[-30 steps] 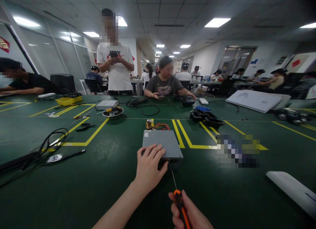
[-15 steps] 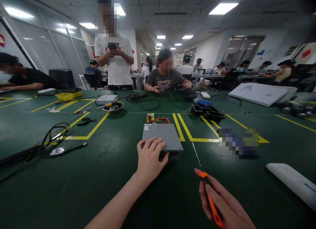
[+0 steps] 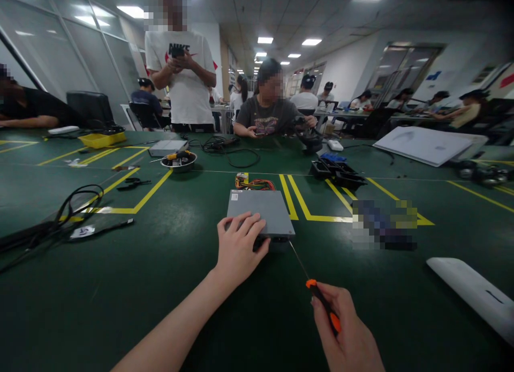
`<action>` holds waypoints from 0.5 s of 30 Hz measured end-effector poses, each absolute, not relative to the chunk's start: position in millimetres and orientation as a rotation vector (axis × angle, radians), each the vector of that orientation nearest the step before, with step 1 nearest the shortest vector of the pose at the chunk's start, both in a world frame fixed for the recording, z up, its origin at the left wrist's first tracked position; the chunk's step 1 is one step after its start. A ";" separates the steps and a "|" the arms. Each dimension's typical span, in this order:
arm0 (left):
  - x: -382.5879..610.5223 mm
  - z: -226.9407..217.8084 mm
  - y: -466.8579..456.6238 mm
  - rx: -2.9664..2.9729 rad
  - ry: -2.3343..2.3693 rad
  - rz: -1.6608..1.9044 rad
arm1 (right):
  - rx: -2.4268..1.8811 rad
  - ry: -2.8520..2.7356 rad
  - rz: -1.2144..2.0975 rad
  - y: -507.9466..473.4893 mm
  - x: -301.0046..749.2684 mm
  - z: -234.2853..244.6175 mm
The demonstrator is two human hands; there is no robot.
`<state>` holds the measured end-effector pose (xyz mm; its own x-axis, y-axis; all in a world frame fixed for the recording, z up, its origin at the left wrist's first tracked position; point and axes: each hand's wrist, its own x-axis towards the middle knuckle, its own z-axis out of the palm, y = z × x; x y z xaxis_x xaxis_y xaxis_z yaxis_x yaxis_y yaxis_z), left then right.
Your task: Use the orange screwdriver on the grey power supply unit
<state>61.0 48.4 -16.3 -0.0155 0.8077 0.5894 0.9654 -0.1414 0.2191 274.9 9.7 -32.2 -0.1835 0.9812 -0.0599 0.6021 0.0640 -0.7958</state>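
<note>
A grey metal computer power supply (image 3: 261, 203) lies flat on the green table, its bundle of coloured wires (image 3: 257, 184) at the far side. My left hand (image 3: 241, 243) grips its near left part, fingers over the top and thumb against the front face. My right hand (image 3: 345, 321) is closed round the orange and black handle of a screwdriver (image 3: 317, 291). The screwdriver's thin shaft points up and left, with its tip at the near right corner of the power supply. Whether the tip touches the case I cannot tell.
Black cables (image 3: 48, 227) lie at left. Beyond are a metal bowl (image 3: 180, 163) with tools, a yellow tray (image 3: 102, 140) and black plastic trays (image 3: 337, 174). A white object (image 3: 469, 291) lies at right. One person stands across the table and another sits there.
My right hand has brought the screwdriver left, so its tip is now at the power supply's near right corner. My left hand stays on the case. The view has tilted down slightly.
</note>
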 end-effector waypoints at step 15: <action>61.3 -14.9 47.3 -1.988 -1.847 -0.937 | -1.401 -2.078 0.469 9.9 273.4 -61.9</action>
